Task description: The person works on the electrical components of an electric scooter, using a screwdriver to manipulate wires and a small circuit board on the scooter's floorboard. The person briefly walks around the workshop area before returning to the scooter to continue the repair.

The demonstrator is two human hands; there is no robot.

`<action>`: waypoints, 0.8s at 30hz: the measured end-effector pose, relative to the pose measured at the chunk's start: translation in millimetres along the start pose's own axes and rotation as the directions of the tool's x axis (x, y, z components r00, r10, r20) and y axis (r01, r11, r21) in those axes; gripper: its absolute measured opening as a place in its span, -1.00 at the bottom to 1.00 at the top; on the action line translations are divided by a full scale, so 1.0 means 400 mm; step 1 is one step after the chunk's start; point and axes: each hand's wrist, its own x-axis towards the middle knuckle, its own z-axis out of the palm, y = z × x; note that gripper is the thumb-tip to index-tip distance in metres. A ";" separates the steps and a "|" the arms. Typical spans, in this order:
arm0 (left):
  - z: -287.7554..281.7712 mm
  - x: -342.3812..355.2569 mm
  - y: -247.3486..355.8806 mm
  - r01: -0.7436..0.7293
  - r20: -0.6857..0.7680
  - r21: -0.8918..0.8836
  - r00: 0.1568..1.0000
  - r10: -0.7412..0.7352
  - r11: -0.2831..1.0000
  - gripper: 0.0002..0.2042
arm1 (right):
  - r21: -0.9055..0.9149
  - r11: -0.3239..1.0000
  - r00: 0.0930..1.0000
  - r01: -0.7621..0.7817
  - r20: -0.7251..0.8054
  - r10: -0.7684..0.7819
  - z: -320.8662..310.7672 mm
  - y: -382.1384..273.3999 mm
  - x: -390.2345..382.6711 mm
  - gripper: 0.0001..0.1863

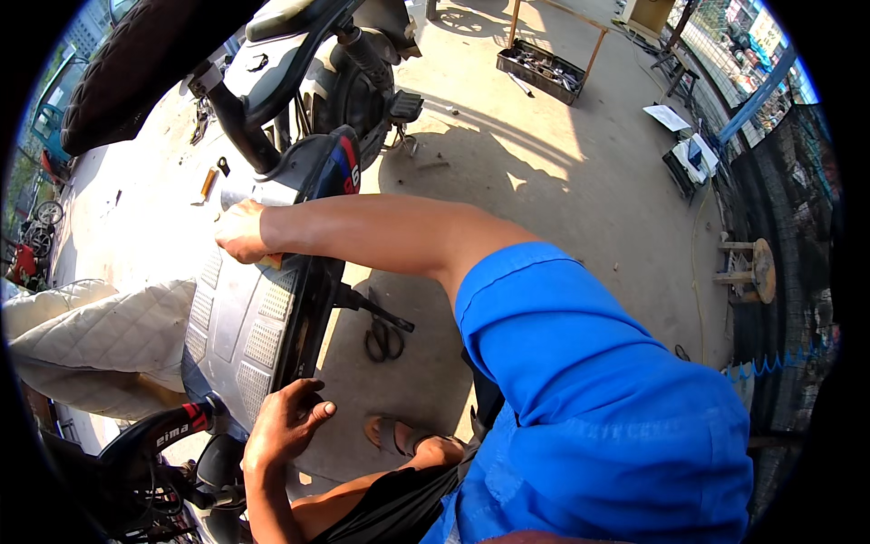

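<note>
My right hand [240,231] is closed over the scooter's silver floorboard [236,340], with a small yellowish piece partly showing under it; what it is I cannot make out. My right forearm reaches across the body panel. My left hand [290,422] hangs beside the floorboard's near right edge, fingers loosely bent and apart, holding nothing visible. The scooter's dark seat post [249,136] rises beyond my right hand, and its rear wheel [349,109] is farther back. A white quilted cover [100,340] drapes off the left side.
An orange-handled tool [207,186] lies on the concrete floor. A dark coil [383,341] is under the scooter, beside my sandaled foot [390,433]. A black toolbox [539,72] stands behind. Papers [666,117] and a round wooden stool [761,270] are at right, along dark netting [779,190].
</note>
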 end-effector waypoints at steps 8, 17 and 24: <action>-0.013 0.008 -0.005 0.081 0.031 -0.011 0.996 -0.080 0.997 -0.38 | 0.038 0.999 0.998 -0.010 -0.062 0.013 0.012 0.021 0.018 -0.81; 0.011 0.014 -0.015 0.100 0.057 -0.041 0.994 -0.098 0.994 -0.35 | 0.125 0.992 0.998 -0.024 -0.062 0.032 0.036 0.033 0.001 -0.77; 0.006 0.010 0.014 -0.006 0.001 0.047 1.000 0.006 0.999 -0.45 | 0.031 0.999 1.000 -0.023 -0.011 0.023 -0.003 0.013 -0.002 -0.78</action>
